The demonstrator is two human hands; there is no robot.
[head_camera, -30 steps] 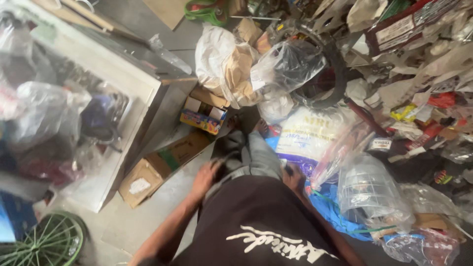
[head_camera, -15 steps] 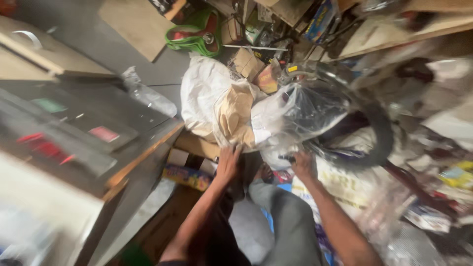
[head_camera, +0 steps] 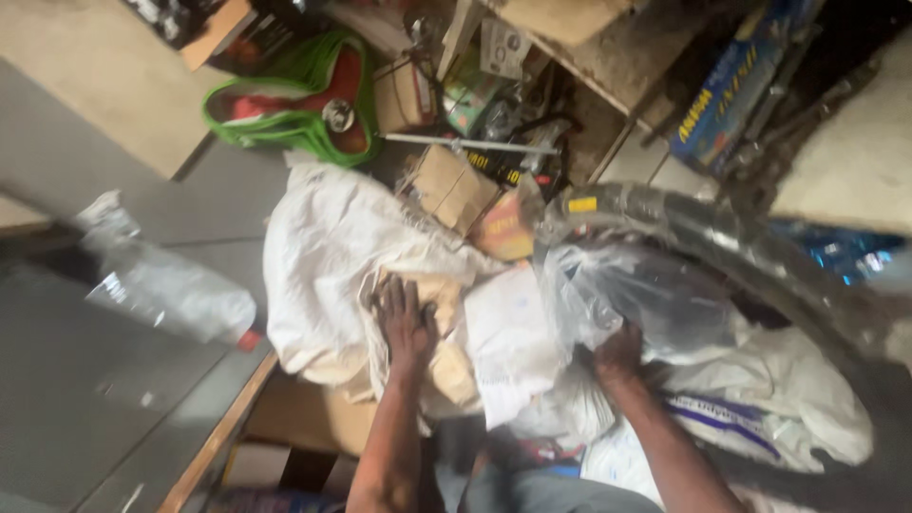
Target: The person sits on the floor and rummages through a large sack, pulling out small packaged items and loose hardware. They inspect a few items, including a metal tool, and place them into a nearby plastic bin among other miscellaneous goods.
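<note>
Hands at a cluttered pile, seen from the head camera. Left hand point(head_camera: 407, 318) lies flat, fingers spread, palm down on a tan paper-like sheet point(head_camera: 439, 328) folded into a white woven sack point(head_camera: 328, 261); its grip is open and closes on nothing. Right hand point(head_camera: 619, 353) presses into the lower edge of a clear plastic bag point(head_camera: 632, 299), fingers curled into the film; whether the grip is fully closed on it cannot be told. The plastic bag wraps part of a black rubber tyre point(head_camera: 722, 237) that arcs to the right. Between the hands sits a white paper sheet point(head_camera: 508, 332). Behind the sack lie a small cardboard box point(head_camera: 451, 185) and a green-and-red bag point(head_camera: 304, 95). A crumpled clear plastic bottle point(head_camera: 161, 285) rests on the grey desk point(head_camera: 85, 380) at left, well apart from both hands.
</note>
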